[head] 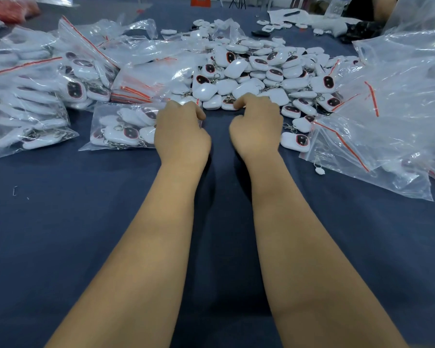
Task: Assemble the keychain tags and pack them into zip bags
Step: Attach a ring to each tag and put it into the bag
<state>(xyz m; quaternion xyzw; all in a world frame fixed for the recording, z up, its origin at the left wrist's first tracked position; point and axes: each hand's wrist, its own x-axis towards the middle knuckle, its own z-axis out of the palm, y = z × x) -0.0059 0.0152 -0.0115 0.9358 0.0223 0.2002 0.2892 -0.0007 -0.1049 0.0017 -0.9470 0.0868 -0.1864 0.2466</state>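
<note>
Both hands reach to the near edge of the heap of loose white tags at upper centre of the frame. The left hand has its fingers curled, touching the filled bag at centre left; whether it grips anything I cannot tell. The right hand is curled too, fingertips among the tags, contents hidden. Empty bags lie at right on the counter. The tags' metal clips may snag together, so a pull could drag extras and spoil the count.
</note>
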